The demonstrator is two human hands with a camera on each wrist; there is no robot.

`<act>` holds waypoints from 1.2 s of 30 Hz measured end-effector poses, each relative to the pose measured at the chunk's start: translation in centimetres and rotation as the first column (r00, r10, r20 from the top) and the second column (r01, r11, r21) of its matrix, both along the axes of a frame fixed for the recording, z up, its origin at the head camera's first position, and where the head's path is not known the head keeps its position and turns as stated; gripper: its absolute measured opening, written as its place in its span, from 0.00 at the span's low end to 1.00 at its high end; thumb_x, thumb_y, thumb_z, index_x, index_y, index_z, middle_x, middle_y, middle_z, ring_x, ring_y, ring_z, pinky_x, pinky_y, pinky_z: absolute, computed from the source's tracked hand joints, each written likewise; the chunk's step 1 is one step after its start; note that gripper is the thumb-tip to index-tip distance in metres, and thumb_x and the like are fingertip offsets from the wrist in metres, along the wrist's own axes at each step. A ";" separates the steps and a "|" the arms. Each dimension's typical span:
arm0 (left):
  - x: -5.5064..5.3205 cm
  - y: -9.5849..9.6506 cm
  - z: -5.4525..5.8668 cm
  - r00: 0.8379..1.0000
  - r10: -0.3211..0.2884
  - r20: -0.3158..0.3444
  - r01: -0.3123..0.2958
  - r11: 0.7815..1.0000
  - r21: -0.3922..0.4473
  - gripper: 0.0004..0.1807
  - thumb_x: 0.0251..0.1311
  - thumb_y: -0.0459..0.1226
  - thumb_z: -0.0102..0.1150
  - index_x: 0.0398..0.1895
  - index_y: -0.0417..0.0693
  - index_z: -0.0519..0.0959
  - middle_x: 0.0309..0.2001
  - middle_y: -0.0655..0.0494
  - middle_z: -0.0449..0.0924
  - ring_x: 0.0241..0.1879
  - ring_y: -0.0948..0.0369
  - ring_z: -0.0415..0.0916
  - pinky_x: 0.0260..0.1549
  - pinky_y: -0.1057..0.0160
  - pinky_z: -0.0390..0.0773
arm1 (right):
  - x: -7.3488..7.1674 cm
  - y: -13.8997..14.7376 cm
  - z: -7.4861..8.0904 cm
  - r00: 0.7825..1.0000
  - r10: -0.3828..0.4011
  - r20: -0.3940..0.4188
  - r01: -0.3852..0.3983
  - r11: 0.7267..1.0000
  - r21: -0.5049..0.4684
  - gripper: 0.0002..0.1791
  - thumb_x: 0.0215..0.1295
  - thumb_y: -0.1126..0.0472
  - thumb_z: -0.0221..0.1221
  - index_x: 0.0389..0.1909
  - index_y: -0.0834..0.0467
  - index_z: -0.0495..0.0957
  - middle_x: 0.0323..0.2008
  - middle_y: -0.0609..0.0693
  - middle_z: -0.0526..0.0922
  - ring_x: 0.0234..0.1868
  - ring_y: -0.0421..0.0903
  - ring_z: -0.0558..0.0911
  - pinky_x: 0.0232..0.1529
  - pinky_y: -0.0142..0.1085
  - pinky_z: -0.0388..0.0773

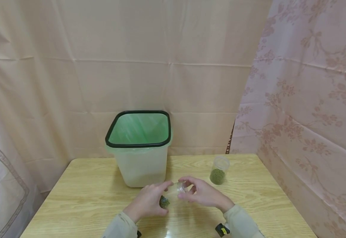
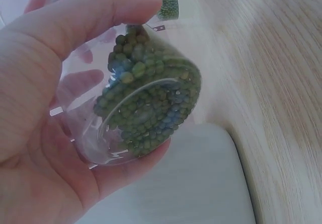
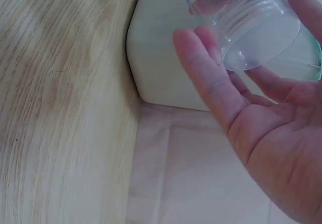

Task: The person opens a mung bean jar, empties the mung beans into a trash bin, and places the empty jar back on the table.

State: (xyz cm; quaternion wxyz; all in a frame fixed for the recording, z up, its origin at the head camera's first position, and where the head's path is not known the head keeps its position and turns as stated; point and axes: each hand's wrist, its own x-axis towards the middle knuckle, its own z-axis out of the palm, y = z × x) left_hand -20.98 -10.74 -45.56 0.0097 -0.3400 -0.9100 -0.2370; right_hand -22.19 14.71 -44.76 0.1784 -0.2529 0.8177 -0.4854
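A clear jar (image 1: 174,189) of round green beans (image 2: 151,113) lies tilted between my two hands, the beans gathered at its base. My left hand (image 1: 148,202) grips the base end, with the thumb on one side and fingers on the other. Around the threaded mouth end (image 3: 261,32), my right hand (image 1: 202,193) holds with thumb and fingers on opposite sides. Whether a clear lid covers that mouth, I cannot tell. A second clear jar (image 1: 218,175), partly filled with green beans, stands upright on the table beyond my right hand.
Behind my left hand stands a white bin (image 1: 144,167) with a black rim (image 1: 140,145) and a green liner (image 1: 141,127). The wood-grain table (image 1: 80,195) ends at a beige curtain (image 1: 116,72). A pink floral curtain (image 1: 312,99) hangs to the right.
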 end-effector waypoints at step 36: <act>0.3 0.0 0.7 0.998 -0.052 -0.018 0.052 0.998 0.018 0.45 0.37 0.42 0.80 0.64 0.43 0.74 0.43 0.55 0.86 0.39 0.62 0.82 0.35 0.63 0.78 | 0.2 0.9 1.0 0.984 0.149 -0.102 -0.157 0.985 -0.077 0.36 0.63 0.57 0.71 0.70 0.50 0.67 0.61 0.52 0.73 0.53 0.51 0.77 0.55 0.45 0.80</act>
